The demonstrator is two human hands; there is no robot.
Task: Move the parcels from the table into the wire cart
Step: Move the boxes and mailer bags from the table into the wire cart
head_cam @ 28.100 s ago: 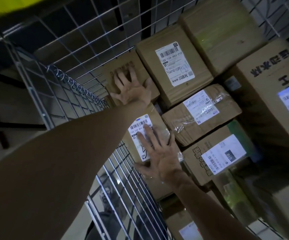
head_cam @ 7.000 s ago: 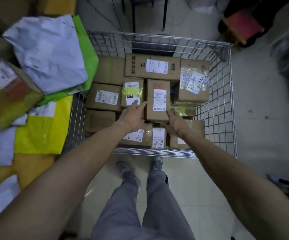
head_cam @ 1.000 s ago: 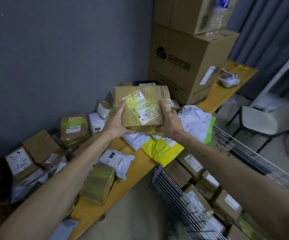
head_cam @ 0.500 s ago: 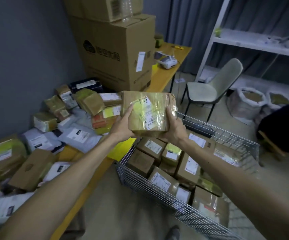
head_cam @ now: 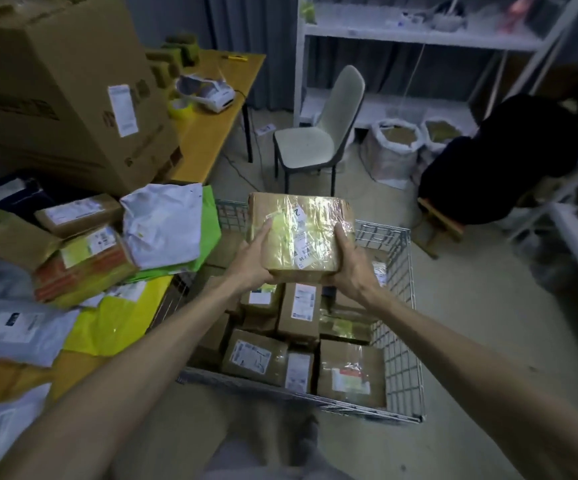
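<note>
Hands (head_cam: 251,263) (head_cam: 350,270) hold parcel (head_cam: 301,233) above wire cart (head_cam: 402,341) beside table (head_cam: 211,129).

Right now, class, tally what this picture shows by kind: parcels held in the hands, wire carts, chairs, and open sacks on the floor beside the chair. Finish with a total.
Held parcel: 1
Wire cart: 1
Chair: 1
Open sacks: 2
Total: 5

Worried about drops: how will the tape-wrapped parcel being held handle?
Probably stiff: the tape-wrapped parcel shows square edges between the left hand and right hand. Its glossy wrap looks slippery. Likely moderate weight, since both hands carry it.
</note>
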